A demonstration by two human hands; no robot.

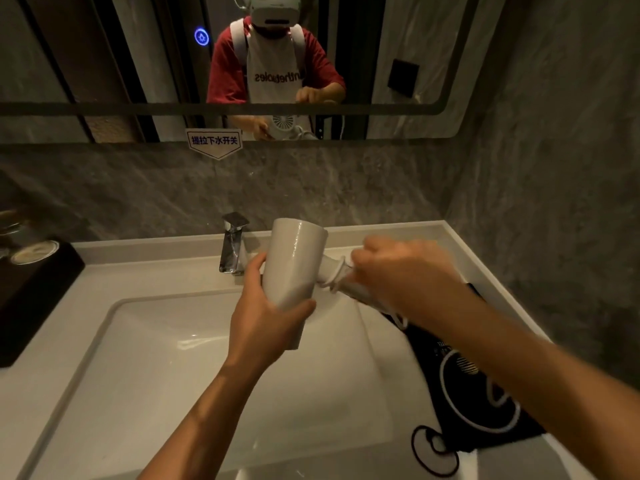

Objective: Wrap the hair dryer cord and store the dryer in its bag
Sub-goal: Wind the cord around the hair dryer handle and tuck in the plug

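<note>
Sink [145, 341] as landmark: white rectangular basin, sunk in a white counter w/ raised back edge along the grey stone wall. Hair dryer [294, 265] held in the air over the basin's rear right part, clear of the basin floor, w/ open room beneath it. Barrel long axis runs roughly upright, tilted a bit; far end points up and away toward the mirror [104, 64], near end down toward the person. Handle juts off to the right, slightly downward, past the sink's right rim.

Left hand [263, 320] wrapped around the barrel's lower part, fingers closed on it, thumb on the near side. Right hand [398, 271] closed into a fist around the handle, w/ white cord [334, 275] looped in a few turns where handle meets barrel; exactly what the fingers pinch I can't tell. More cord lies in a loose loop right of the sink, on the black bag [460, 403], which lies flat on the counter strip btwn the sink's right rim and the counter's right edge, partly under the right forearm.

Chrome faucet [233, 244] behind the sink at centre, just left of the dryer, not touching. Dark tray [31, 289] left of the sink at the counter's left side, well apart from the hands. Front half of the basin unobstructed except for the left forearm crossing it.
</note>
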